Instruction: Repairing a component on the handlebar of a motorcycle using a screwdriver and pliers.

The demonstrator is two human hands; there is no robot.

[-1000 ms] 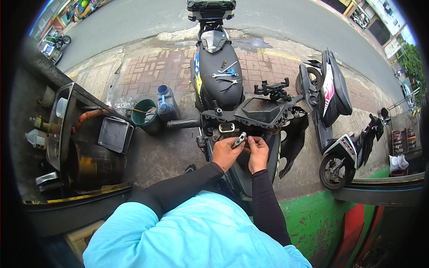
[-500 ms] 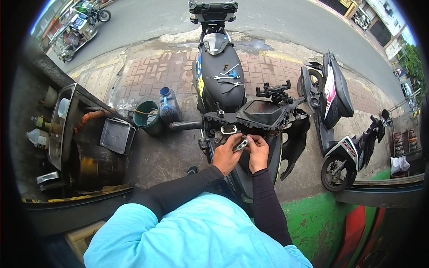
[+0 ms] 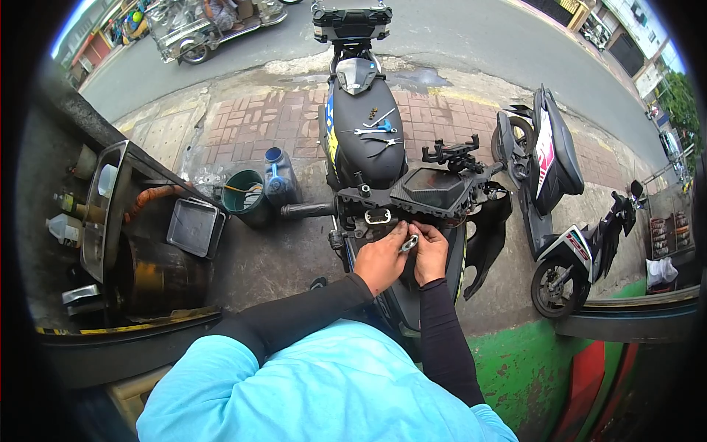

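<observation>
Over the front of a partly stripped motorcycle [image 3: 412,306], both of my hands work close together. My left hand [image 3: 379,264] is closed around a small oblong silver metal piece [image 3: 409,244]. Pressed up beside it, my right hand [image 3: 430,256] has its fingertips pinched together at the piece's far end; what they pinch is hidden. Just beyond my left fingers, a small open reservoir [image 3: 378,216] with a pale rim sits by the handlebar's left grip [image 3: 309,210]. Pliers [image 3: 381,145], a wrench [image 3: 370,132], a blue-handled tool [image 3: 387,126] and several small brass-coloured bits [image 3: 373,113] lie on the black seat [image 3: 361,162].
A scooter [image 3: 556,250] stands to the right, near a black loose-hanging panel [image 3: 487,236]. At left are a dark green bucket [image 3: 243,210], a blue-grey jug [image 3: 280,180], a grey tray [image 3: 195,227] and a metal sink [image 3: 92,239]. A vehicle [image 3: 199,33] is on the road beyond.
My hands have shifted slightly right with the metal piece, which now stands more upright between them. On the road, the vehicle with a sidecar has moved right.
</observation>
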